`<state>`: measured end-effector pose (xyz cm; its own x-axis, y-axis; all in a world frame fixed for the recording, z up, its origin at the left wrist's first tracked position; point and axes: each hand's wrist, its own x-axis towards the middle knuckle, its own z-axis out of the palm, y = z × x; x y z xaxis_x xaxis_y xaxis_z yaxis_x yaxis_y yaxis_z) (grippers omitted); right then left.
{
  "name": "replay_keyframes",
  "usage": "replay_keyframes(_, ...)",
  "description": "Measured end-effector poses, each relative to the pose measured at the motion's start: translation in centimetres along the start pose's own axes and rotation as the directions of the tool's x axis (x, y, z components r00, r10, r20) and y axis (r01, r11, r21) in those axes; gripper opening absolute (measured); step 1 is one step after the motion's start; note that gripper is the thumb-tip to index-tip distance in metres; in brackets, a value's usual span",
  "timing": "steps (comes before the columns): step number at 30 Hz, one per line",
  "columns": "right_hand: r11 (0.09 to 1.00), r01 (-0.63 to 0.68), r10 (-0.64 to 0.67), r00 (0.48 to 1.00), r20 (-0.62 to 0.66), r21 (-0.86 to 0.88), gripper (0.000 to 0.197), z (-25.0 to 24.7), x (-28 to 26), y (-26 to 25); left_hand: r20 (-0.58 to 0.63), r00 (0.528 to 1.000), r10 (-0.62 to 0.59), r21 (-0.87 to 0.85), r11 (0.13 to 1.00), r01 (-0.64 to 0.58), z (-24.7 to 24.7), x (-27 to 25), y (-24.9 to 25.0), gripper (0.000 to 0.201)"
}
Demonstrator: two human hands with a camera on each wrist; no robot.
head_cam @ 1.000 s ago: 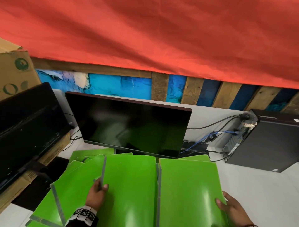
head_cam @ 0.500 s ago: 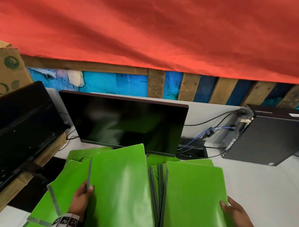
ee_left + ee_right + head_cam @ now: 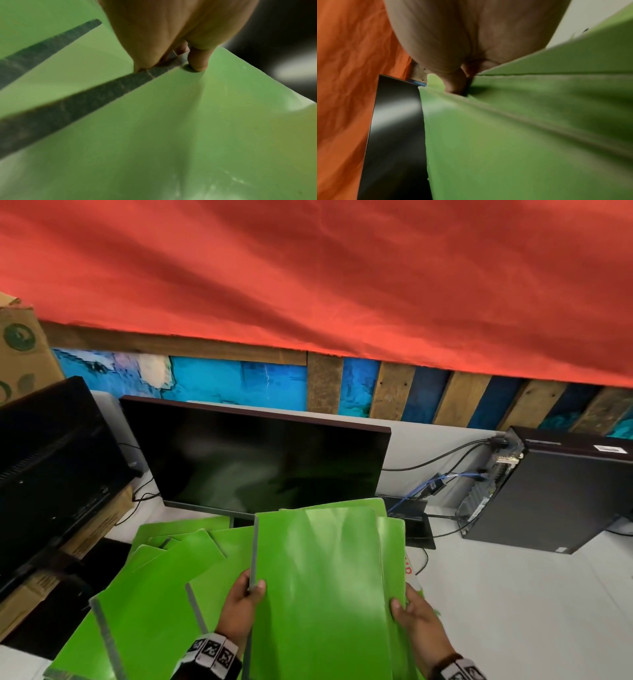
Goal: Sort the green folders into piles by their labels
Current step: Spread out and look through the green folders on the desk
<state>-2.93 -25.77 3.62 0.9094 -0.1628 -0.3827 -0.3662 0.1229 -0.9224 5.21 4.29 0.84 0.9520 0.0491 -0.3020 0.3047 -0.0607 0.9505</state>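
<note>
A makeshift office corner.
A dark monitor (image 3: 263,460) and a cabled desktop computer (image 3: 561,491) stand on a white bench (image 3: 513,594) against a painted pallet-wood wall (image 3: 394,395).

Two hands (image 3: 239,607), two monitors (image 3: 263,460), one computer tower (image 3: 555,494), several green folders (image 3: 318,587).

The left hand (image 3: 241,607) has swung its folder (image 3: 318,583) rightward.

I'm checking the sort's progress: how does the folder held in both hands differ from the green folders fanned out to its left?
The held folder is raised, gripped by the left hand at its grey spine and the right hand at its other edge; the fanned folders lie loose, untouched. The held one faces squarely; those are skewed and overlapping. Both are glossy green with grey spines; no labels show.
</note>
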Motion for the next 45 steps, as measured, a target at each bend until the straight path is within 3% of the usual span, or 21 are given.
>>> replay_keyframes(4, 0.987, -0.042, 0.034, 0.998, -0.056, -0.154, 0.06, 1.4, 0.0, 0.5, -0.004, 1.0, -0.017, 0.084, 0.996, 0.017, 0.4, 0.2, -0.5, 0.023)
replay_keyframes(7, 0.978, -0.036, 0.031, 0.999, -0.027, -0.207, 0.058, 1.7, -0.4, -0.1, -0.023, 0.999, -0.025, 0.096, 0.995, 0.027, 0.5, 0.2, -0.8, 0.02)
replay_keyframes(9, 0.977, -0.022, 0.018, 1.0, -0.022, -0.211, 0.072, 2.1, -0.9, -0.8, 0.003, 1.0, -0.021, 0.083, 0.996, 0.02, 0.4, 0.2, -1.0, 0.017)
replay_keyframes(12, 0.947, -0.053, 0.049, 0.999, -0.02, -0.316, 0.142, 1.9, -0.9, -0.8, -0.018, 0.999, -0.028, 0.07, 0.997, 0.029, 0.2, 0.3, -1.0, 0.025)
replay_keyframes(13, 0.926, -0.084, 0.097, 0.995, 0.016, -0.367, 0.15, 1.9, -0.9, -0.8, -0.032, 0.999, -0.029, 0.071, 0.997, 0.031, 0.1, 0.2, -0.9, 0.029)
replay_keyframes(16, 0.915, -0.119, 0.195, 0.967, 0.164, -0.386, 0.124, 2.7, -1.0, -0.7, -0.041, 0.998, -0.043, 0.099, 0.994, 0.047, 0.0, 0.4, -0.8, 0.046)
replay_keyframes(20, 0.912, -0.133, 0.193, 0.974, 0.121, -0.388, 0.123, 4.1, -1.2, -0.6, -0.019, 0.997, -0.077, 0.21, 0.974, 0.079, 0.2, 0.4, -1.1, 0.009)
replay_keyframes(23, 0.902, -0.059, 0.126, 0.984, 0.129, -0.428, 0.132, 4.4, -0.2, 1.0, 0.052, 0.994, -0.093, 0.177, 0.981, 0.082, -0.1, 0.2, -0.7, 0.005)
replay_keyframes(25, 0.888, -0.079, 0.132, 0.987, 0.087, -0.454, 0.139, 4.7, 0.3, 1.8, 0.093, 0.993, -0.079, 0.171, 0.983, 0.062, -0.5, 0.5, -1.0, 0.034)
replay_keyframes(27, 0.876, -0.098, 0.136, 0.99, 0.047, -0.473, 0.125, 5.3, 0.4, 1.8, 0.105, 0.992, -0.069, 0.213, 0.976, 0.045, -0.7, 0.5, -1.2, 0.066)
replay_keyframes(29, 0.856, -0.113, 0.142, 0.99, 0.019, -0.505, 0.103, 5.4, 0.5, 1.9, 0.037, 0.998, -0.056, 0.286, 0.957, 0.043, -0.6, 0.4, -1.5, 0.073)
replay_keyframes(31, 0.789, -0.114, 0.126, 0.992, -0.023, -0.603, 0.091, 5.0, 0.9, 2.1, -0.053, 0.998, -0.037, 0.349, 0.935, 0.054, -0.6, 0.2, -1.7, 0.07)
replay_keyframes(34, 0.634, -0.116, 0.091, 0.993, -0.075, -0.765, 0.107, 2.3, 2.5, 4.3, -0.113, 0.992, -0.052, 0.417, 0.904, 0.095, -1.3, 0.3, -2.2, 0.062)
replay_keyframes(36, 0.53, -0.199, 0.097, 0.98, -0.174, -0.825, 0.094, 0.0, 2.7, 4.7, -0.116, 0.989, -0.093, 0.46, 0.877, 0.137, -2.0, 0.6, -2.9, 0.052)
replay_keyframes(38, 0.47, -0.348, 0.102, 0.934, -0.342, -0.811, 0.08, -2.7, 2.3, 5.4, -0.104, 0.988, -0.116, 0.474, 0.867, 0.151, -2.5, 0.7, -3.3, 0.035)
replay_keyframes(40, 0.496, -0.467, 0.116, 0.871, -0.477, -0.732, 0.088, -4.8, 1.6, 5.6, -0.098, 0.988, -0.122, 0.461, 0.874, 0.154, -2.9, 0.7, -3.5, 0.024)
replay_keyframes(42, 0.519, -0.532, 0.131, 0.823, -0.553, -0.669, 0.102, -7.0, 1.2, 6.4, -0.105, 0.986, -0.128, 0.464, 0.871, 0.162, -3.0, 0.9, -3.9, 0.025)
replay_keyframes(45, 0.576, -0.551, 0.222, 0.816, -0.534, -0.603, 0.1, -9.0, 1.0, 7.3, -0.108, 0.98, -0.164, 0.459, 0.866, 0.196, -3.0, 1.1, -4.1, 0.035)
